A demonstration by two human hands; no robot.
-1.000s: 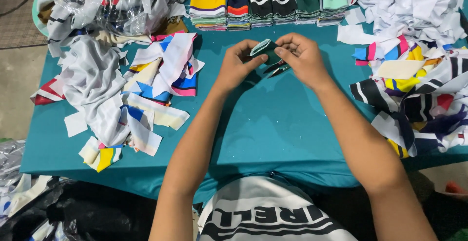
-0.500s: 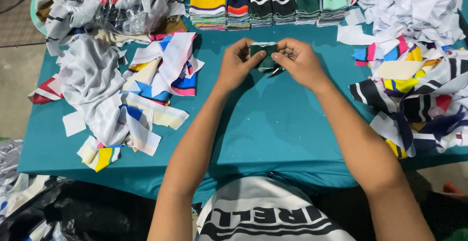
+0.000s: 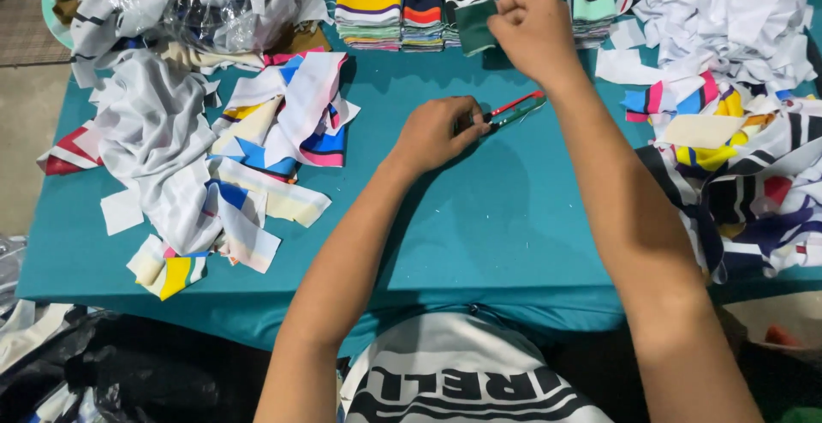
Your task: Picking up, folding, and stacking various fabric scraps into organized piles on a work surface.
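Now left hand [image 3: 438,134] around snips [image 3: 516,107].

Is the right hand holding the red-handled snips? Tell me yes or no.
No: the left hand grips the red-handled snips on the teal table, while the right hand holds a dark green fabric piece.

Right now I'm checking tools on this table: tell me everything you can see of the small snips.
The snips are a small thread cutter with a red and a green arm, seemingly plastic, tips pointing up-right. They lie low over the teal table cover, held at the near end by the left hand; the right hand is apart from them.
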